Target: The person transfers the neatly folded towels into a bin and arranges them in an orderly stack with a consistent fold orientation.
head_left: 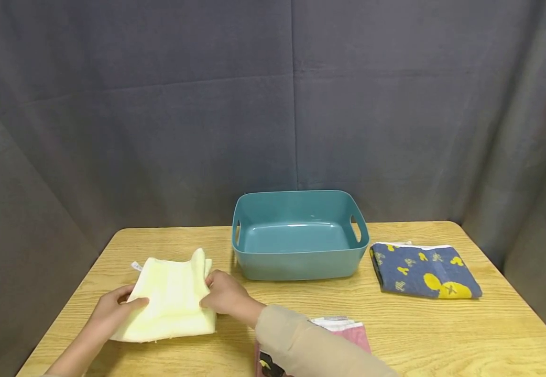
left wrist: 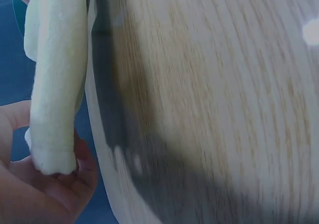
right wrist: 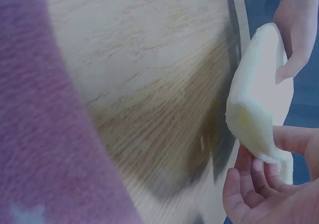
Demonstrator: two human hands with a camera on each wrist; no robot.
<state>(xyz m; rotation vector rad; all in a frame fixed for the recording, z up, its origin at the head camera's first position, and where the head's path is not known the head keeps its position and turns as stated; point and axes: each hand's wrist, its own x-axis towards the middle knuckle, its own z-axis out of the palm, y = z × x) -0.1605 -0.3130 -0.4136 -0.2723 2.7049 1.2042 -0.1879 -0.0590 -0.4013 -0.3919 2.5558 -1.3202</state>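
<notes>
Head view shows a yellow towel [head_left: 171, 298] between two hands, over the left part of a wooden table [head_left: 433, 330]. The left hand [head_left: 112, 311] pinches its left edge, thumb on the upper face and fingers underneath. The right hand [head_left: 226, 296] grips the opposite edge, near a fold that stands up at the far right corner. A small white label [head_left: 136, 266] sticks out at the far left corner, just beyond the left hand. Both wrist views show the towel between thumb and fingers, with a shadow on the wood beside it; it appears to be held above the table, though the angle makes this hard to judge.

A teal basin [head_left: 301, 267] stands beyond the right hand, apart from the towel. A folded blue towel [head_left: 395, 272] with yellow figures lies to the right of the basin. A pink towel [head_left: 358, 335] lies partly hidden under the right sleeve [head_left: 320, 345].
</notes>
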